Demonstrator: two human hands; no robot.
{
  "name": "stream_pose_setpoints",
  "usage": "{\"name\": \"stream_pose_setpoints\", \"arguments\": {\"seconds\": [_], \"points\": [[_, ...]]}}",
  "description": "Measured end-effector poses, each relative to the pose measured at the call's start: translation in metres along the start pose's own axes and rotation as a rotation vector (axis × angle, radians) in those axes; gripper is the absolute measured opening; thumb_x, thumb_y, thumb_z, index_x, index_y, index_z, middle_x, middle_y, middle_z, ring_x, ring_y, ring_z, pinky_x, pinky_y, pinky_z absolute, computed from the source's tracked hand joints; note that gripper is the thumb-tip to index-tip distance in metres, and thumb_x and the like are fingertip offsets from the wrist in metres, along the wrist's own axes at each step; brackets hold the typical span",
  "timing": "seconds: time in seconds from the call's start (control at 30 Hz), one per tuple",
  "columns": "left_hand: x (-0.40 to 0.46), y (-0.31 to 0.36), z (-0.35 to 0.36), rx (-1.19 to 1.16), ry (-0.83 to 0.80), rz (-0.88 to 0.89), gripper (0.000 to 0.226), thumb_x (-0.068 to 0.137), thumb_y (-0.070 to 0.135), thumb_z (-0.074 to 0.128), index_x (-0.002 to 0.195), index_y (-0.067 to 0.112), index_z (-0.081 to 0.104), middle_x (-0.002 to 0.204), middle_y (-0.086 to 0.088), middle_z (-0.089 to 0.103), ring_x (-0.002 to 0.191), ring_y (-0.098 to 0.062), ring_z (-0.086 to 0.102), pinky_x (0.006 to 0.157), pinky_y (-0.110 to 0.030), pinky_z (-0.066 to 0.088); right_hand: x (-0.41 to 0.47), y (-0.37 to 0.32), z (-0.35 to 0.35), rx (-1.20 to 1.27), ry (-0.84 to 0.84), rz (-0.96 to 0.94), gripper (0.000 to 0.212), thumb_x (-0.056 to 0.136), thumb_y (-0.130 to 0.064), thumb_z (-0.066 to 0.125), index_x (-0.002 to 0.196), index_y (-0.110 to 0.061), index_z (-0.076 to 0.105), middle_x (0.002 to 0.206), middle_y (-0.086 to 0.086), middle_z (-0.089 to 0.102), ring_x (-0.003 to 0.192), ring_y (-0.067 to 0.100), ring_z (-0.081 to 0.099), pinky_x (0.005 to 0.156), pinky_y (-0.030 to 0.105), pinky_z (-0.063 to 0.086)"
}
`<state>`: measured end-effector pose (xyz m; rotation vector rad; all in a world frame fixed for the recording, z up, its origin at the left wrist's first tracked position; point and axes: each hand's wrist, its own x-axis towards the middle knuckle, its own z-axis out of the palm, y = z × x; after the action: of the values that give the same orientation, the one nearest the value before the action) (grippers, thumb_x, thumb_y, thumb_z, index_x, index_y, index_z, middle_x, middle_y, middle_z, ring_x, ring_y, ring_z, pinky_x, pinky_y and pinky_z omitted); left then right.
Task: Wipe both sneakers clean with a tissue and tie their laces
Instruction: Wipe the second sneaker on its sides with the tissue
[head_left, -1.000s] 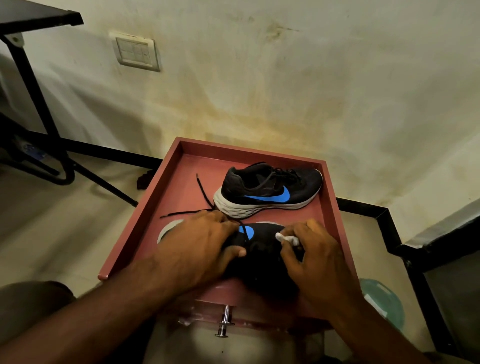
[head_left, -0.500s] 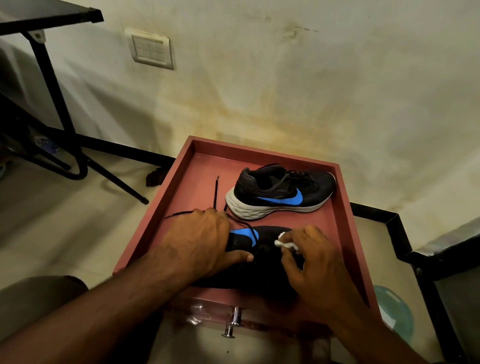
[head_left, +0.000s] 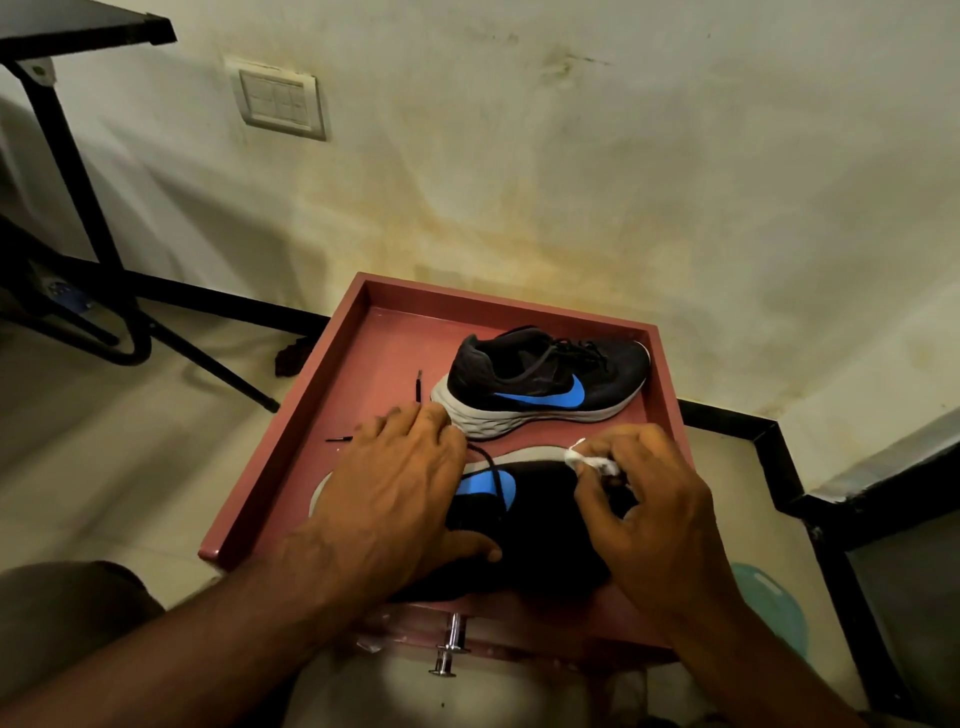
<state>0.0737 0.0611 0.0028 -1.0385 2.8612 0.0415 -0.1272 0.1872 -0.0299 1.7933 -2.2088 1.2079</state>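
Two black sneakers with blue logos and white soles lie in a red tray (head_left: 332, 374). The far sneaker (head_left: 545, 379) stands upright, toe to the right, its laces in place. The near sneaker (head_left: 540, 525) lies tipped on its side with its sole edge facing away. My left hand (head_left: 395, 499) presses flat on its heel end. My right hand (head_left: 654, 514) pinches a small white tissue (head_left: 592, 460) against the sole edge near the toe. Loose black lace ends (head_left: 418, 387) trail out on the tray floor past my left fingers.
The tray sits on a surface with a metal knob (head_left: 449, 649) at its near edge, pushed close to a stained wall. A black metal table frame (head_left: 78, 208) stands at the left. A black ledge (head_left: 831, 499) and a teal round object (head_left: 774, 608) lie to the right.
My right hand has shifted the tissue from the black upper up to the white sole edge near the toe. The left hand stays on the heel. More of the sole edge shows.
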Motion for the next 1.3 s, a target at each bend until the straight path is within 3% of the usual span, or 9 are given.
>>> {"name": "stream_pose_setpoints", "arguments": {"seconds": [0.1, 0.2, 0.37, 0.63, 0.73, 0.97, 1.1, 1.2, 1.3], "points": [[0.000, -0.003, 0.006, -0.052, 0.001, 0.042, 0.093, 0.065, 0.094, 0.051, 0.127, 0.026, 0.041, 0.135, 0.006, 0.044, 0.124, -0.017, 0.042, 0.112, -0.038, 0.037, -0.003, -0.005, 0.003, -0.005, -0.055, -0.063, 0.013, 0.094, -0.021, 0.063, 0.103, -0.014, 0.069, 0.097, -0.005, 0.059, 0.086, 0.013, 0.061, 0.067, 0.031, 0.056], [0.001, -0.006, 0.014, -0.224, 0.038, 0.069, 0.076, 0.066, 0.086, 0.058, 0.113, 0.031, 0.037, 0.112, 0.012, 0.044, 0.102, -0.012, 0.045, 0.099, -0.032, 0.043, -0.012, -0.019, 0.015, 0.026, -0.187, -0.091, 0.014, 0.095, -0.022, 0.061, 0.105, -0.017, 0.068, 0.100, -0.008, 0.058, 0.089, 0.005, 0.057, 0.075, 0.017, 0.051], [0.005, -0.010, 0.020, -0.428, -0.006, 0.294, 0.099, 0.079, 0.064, 0.071, 0.157, 0.043, 0.014, 0.163, 0.014, 0.030, 0.146, -0.007, 0.034, 0.120, -0.035, 0.034, -0.021, -0.027, 0.027, -0.016, -0.383, -0.158, 0.013, 0.096, -0.018, 0.061, 0.107, -0.016, 0.066, 0.106, -0.006, 0.061, 0.095, 0.005, 0.056, 0.085, 0.014, 0.047], [0.009, -0.018, 0.008, -0.227, -0.066, 0.265, 0.099, 0.080, 0.086, 0.052, 0.160, 0.041, 0.015, 0.160, 0.012, 0.039, 0.139, -0.015, 0.047, 0.114, -0.038, 0.042, -0.001, 0.009, -0.018, -0.224, -0.293, 0.206, 0.005, 0.084, -0.023, 0.079, 0.082, -0.024, 0.074, 0.079, -0.009, 0.064, 0.071, 0.003, 0.057, 0.064, 0.010, 0.038], [0.012, -0.015, 0.016, -0.147, -0.075, 0.194, 0.093, 0.073, 0.091, 0.052, 0.143, 0.033, 0.034, 0.133, 0.007, 0.060, 0.115, -0.017, 0.060, 0.101, -0.038, 0.049, -0.009, -0.001, -0.002, -0.143, -0.228, 0.140, 0.011, 0.088, -0.016, 0.077, 0.098, -0.021, 0.077, 0.092, -0.005, 0.071, 0.083, 0.009, 0.065, 0.078, 0.028, 0.058], [0.013, -0.017, 0.027, -0.229, -0.070, 0.190, 0.095, 0.067, 0.092, 0.055, 0.141, 0.037, 0.035, 0.134, 0.011, 0.059, 0.120, -0.016, 0.058, 0.107, -0.042, 0.045, -0.006, -0.033, 0.026, -0.095, -0.327, -0.314, 0.024, 0.094, -0.011, 0.065, 0.117, -0.007, 0.073, 0.120, 0.007, 0.073, 0.111, 0.020, 0.069, 0.100, 0.031, 0.056], [0.014, -0.018, 0.020, -0.225, -0.088, 0.130, 0.095, 0.066, 0.092, 0.057, 0.137, 0.031, 0.042, 0.125, 0.008, 0.061, 0.110, -0.015, 0.059, 0.098, -0.036, 0.050, 0.005, -0.026, 0.006, -0.398, -0.342, -0.155, 0.021, 0.071, -0.016, 0.091, 0.088, -0.012, 0.080, 0.088, 0.000, 0.077, 0.079, 0.014, 0.072, 0.076, 0.031, 0.064], [0.016, -0.017, 0.017, -0.209, -0.088, 0.133, 0.092, 0.065, 0.093, 0.057, 0.130, 0.029, 0.045, 0.116, 0.007, 0.062, 0.101, -0.015, 0.059, 0.090, -0.036, 0.052, 0.009, -0.021, -0.004, -0.380, -0.407, 0.100, 0.021, 0.098, -0.030, 0.065, 0.112, -0.017, 0.075, 0.108, -0.003, 0.070, 0.090, 0.009, 0.059, 0.091, 0.021, 0.050], [0.018, -0.014, 0.015, -0.178, -0.094, 0.141, 0.090, 0.067, 0.091, 0.059, 0.128, 0.027, 0.047, 0.112, 0.006, 0.063, 0.098, -0.017, 0.059, 0.088, -0.038, 0.052, 0.001, -0.012, -0.003, -0.315, -0.369, 0.130, 0.023, 0.099, -0.024, 0.063, 0.117, -0.016, 0.074, 0.114, -0.001, 0.069, 0.097, 0.008, 0.059, 0.089, 0.017, 0.042]]}}
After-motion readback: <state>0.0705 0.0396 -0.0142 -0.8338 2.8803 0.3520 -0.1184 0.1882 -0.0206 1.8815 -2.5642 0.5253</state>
